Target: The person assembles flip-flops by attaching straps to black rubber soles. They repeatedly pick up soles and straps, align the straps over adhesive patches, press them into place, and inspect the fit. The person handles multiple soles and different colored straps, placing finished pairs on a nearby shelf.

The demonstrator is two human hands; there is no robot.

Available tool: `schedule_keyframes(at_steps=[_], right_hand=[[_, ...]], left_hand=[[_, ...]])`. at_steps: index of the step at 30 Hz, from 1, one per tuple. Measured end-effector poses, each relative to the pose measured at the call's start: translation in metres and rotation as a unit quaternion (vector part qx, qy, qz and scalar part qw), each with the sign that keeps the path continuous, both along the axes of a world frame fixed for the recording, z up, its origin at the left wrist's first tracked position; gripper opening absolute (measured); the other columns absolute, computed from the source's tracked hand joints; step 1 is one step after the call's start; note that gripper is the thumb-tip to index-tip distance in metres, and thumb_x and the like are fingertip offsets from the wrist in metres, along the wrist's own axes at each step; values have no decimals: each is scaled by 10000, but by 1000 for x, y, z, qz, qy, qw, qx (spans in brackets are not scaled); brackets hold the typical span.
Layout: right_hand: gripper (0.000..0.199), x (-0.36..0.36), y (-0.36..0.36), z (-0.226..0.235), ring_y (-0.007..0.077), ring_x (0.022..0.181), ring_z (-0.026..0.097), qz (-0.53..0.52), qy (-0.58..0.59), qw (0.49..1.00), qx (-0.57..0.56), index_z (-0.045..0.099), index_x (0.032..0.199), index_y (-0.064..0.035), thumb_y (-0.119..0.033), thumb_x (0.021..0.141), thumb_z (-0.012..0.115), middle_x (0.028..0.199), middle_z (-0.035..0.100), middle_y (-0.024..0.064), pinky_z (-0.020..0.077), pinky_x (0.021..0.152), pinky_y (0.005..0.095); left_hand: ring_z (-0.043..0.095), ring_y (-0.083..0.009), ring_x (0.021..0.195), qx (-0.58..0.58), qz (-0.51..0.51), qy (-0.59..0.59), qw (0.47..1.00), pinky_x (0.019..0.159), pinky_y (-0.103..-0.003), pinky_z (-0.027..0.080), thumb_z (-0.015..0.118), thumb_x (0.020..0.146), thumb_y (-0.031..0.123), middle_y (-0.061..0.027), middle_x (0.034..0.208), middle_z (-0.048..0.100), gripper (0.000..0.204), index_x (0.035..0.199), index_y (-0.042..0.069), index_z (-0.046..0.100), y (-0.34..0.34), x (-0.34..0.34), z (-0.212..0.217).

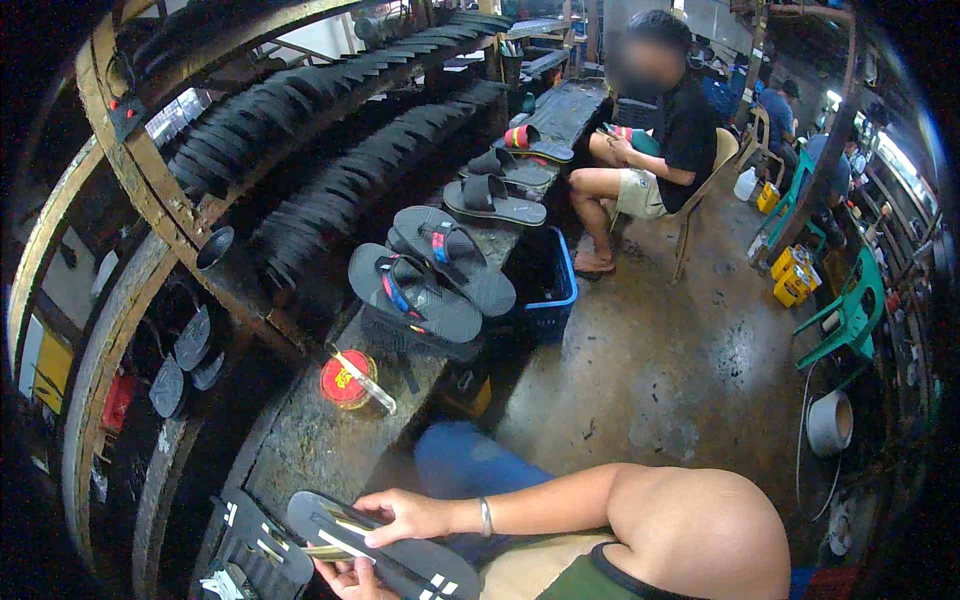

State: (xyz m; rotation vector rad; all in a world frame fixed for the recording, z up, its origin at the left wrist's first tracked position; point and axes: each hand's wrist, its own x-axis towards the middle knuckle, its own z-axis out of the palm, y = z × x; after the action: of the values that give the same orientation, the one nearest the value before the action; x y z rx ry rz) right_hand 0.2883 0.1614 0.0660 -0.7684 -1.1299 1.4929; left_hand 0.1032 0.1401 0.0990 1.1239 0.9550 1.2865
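Note:
A black slipper sole with white strips and white patches lies between my two hands at the bottom. My right hand, with a bracelet at its wrist, grips the sole's far edge, thumb on top beside a white strip. At the near edge, my left hand is closed on the same sole, partly cut off by the frame's lower edge. A narrow olive strip shows by its fingertips. A second marked sole rests on the bench just left of them.
On the bench stand a red-lidded can with a brush across it and a pair of slippers. More slippers lie farther back. Racks of dark soles line the left. Another person sits beyond a blue-rimmed crate.

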Motion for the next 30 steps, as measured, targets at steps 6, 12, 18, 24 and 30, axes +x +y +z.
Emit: schedule_keyframes(at_steps=[6,12,18,24,30], right_hand=[[522,-3,-1,8,119,1088,620,26,-73,997,17,606,1336,50,-245,940,775,1175,710,73,501,994,318],[469,-6,-15,33,117,1023,617,31,-103,994,22,629,1282,57,-228,932,758,1124,724,85,517,938,335],[309,-8,-27,42,90,933,602,2,-115,993,-26,679,1070,21,-234,915,760,982,709,59,540,821,332],[278,-1,-25,62,73,1000,623,99,21,993,-55,648,1197,2,-178,996,716,1094,672,5,508,889,244],[426,-10,-2,82,92,1000,625,134,35,987,-78,629,1210,2,-327,976,764,1083,669,8,514,889,254]], left_hand=[[565,-149,943,-20,68,-34,997,792,-265,456,578,1049,104,-95,1200,626,635,1618,31,305,1,-19,-16],[504,-59,666,-79,-31,105,991,565,-185,355,575,1080,198,-82,1043,696,459,1469,-42,534,29,-55,4],[649,-132,781,14,131,113,985,739,-277,522,796,818,-41,-48,885,700,134,935,-9,737,5,-21,15],[574,-103,883,91,166,91,978,811,-259,459,732,882,-62,-12,952,632,138,949,31,655,-9,-1,32],[586,-134,968,56,49,97,992,874,-286,462,722,928,55,-53,1044,622,97,1007,22,676,-3,-26,70]])
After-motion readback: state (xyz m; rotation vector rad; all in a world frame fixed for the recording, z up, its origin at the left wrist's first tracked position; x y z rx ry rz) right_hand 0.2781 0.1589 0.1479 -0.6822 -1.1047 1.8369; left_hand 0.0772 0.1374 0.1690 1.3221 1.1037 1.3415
